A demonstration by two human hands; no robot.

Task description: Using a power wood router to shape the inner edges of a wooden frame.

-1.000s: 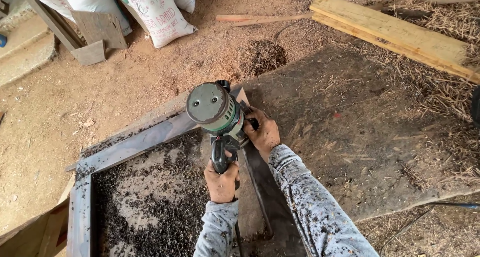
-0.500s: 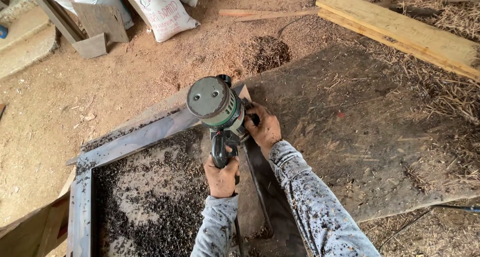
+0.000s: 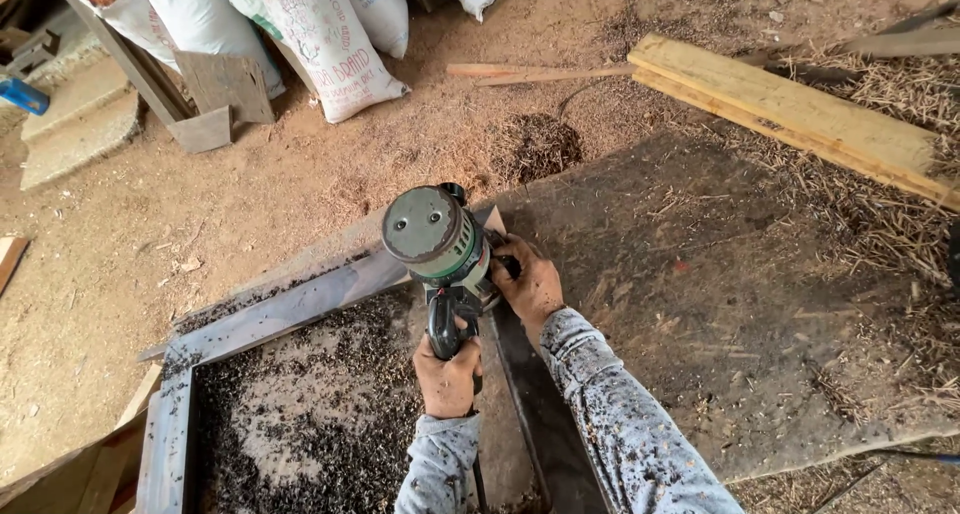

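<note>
A green and grey hand router [image 3: 437,240] stands on the far right corner of a dark wooden frame [image 3: 290,309]. My left hand [image 3: 447,376] grips its black near handle. My right hand [image 3: 530,282] holds the handle on the router's right side, over the frame's right rail [image 3: 545,414]. Dark wood shavings [image 3: 300,414] lie thick inside the frame. Both sleeves are speckled with dust.
A dark flat board [image 3: 720,304] lies right of the frame on the sawdust floor. Pale planks [image 3: 790,109] rest at the far right. White sacks [image 3: 310,34] and timber offcuts [image 3: 215,99] stand at the back left. A heap of shavings [image 3: 535,144] sits beyond the router.
The router and both hands stay at the frame corner. The view has shifted slightly, with the router a little lower in it.
</note>
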